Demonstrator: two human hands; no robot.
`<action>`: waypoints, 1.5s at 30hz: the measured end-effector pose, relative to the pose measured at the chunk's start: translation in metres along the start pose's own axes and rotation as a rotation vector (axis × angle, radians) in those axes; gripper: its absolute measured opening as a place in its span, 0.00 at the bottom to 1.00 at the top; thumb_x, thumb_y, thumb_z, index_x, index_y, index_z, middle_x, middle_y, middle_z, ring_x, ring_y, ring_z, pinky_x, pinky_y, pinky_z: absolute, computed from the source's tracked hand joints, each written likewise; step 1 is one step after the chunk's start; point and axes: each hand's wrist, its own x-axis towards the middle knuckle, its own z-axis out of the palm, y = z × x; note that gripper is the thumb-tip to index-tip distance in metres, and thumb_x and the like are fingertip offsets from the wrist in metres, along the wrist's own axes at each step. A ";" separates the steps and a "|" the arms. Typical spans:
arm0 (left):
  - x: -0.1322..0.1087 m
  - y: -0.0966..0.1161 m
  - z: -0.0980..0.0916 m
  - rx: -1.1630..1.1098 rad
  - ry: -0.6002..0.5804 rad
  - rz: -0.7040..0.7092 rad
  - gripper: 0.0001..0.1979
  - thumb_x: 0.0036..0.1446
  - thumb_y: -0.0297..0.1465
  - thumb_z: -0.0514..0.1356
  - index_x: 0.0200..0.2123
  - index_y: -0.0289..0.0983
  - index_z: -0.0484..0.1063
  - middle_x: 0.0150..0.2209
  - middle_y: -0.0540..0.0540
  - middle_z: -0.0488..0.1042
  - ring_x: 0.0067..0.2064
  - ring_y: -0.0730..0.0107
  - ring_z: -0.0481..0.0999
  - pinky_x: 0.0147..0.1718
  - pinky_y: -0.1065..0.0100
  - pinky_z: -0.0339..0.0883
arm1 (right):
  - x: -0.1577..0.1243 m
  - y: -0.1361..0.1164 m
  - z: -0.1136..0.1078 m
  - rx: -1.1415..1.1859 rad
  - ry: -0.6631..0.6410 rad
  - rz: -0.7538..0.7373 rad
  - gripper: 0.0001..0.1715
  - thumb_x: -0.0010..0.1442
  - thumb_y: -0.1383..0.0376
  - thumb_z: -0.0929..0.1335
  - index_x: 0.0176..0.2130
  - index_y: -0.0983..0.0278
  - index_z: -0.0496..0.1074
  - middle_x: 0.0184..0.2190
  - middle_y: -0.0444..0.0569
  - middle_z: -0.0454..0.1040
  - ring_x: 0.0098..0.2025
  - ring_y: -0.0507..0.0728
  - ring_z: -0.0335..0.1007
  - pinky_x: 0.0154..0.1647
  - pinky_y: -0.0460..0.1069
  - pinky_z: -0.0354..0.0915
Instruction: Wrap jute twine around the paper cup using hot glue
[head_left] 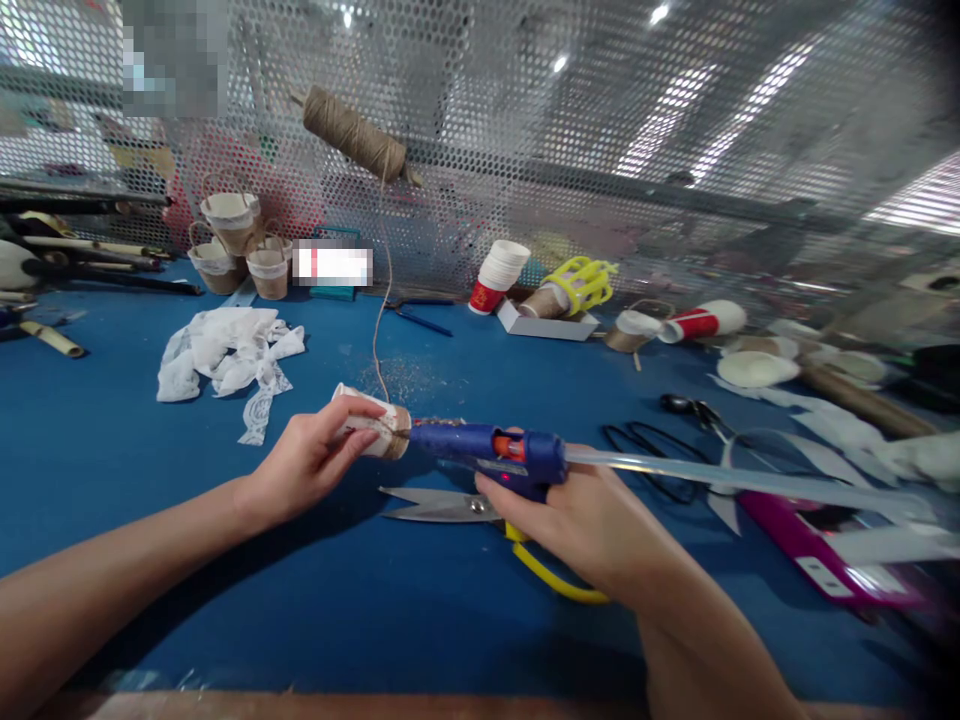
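My left hand is closed round a paper cup held on its side, partly wound with jute twine at its end. The twine runs up from the cup to a spool hung on the mesh wall. My right hand grips a blue glue gun, its nozzle touching the twine-wrapped end of the cup. A clear glue stick sticks out of the gun's back to the right.
Yellow-handled scissors lie on the blue table under the gun. White lace lies at left, small twine-wrapped baskets behind it. Stacked cups, black scissors and a purple box are on the right.
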 end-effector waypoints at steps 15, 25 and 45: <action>-0.004 0.000 -0.005 0.108 -0.052 0.257 0.08 0.59 0.26 0.50 0.42 0.34 0.64 0.33 0.44 0.75 0.30 0.75 0.75 0.28 0.77 0.68 | 0.003 0.000 -0.006 0.118 0.005 0.016 0.17 0.53 0.61 0.63 0.16 0.61 0.57 0.12 0.39 0.57 0.16 0.48 0.52 0.18 0.45 0.55; -0.005 -0.004 -0.005 0.124 -0.032 0.224 0.09 0.59 0.26 0.50 0.43 0.34 0.63 0.31 0.45 0.75 0.24 0.77 0.73 0.23 0.77 0.66 | 0.002 -0.005 -0.012 0.166 -0.020 -0.019 0.17 0.53 0.64 0.63 0.16 0.61 0.58 0.13 0.40 0.61 0.17 0.49 0.56 0.20 0.45 0.57; -0.003 0.002 -0.007 0.143 -0.079 0.308 0.08 0.60 0.27 0.48 0.41 0.34 0.64 0.32 0.45 0.76 0.31 0.74 0.77 0.29 0.75 0.70 | 0.003 -0.008 -0.013 0.250 -0.048 0.078 0.21 0.54 0.63 0.64 0.14 0.62 0.58 0.09 0.38 0.60 0.13 0.48 0.57 0.18 0.45 0.57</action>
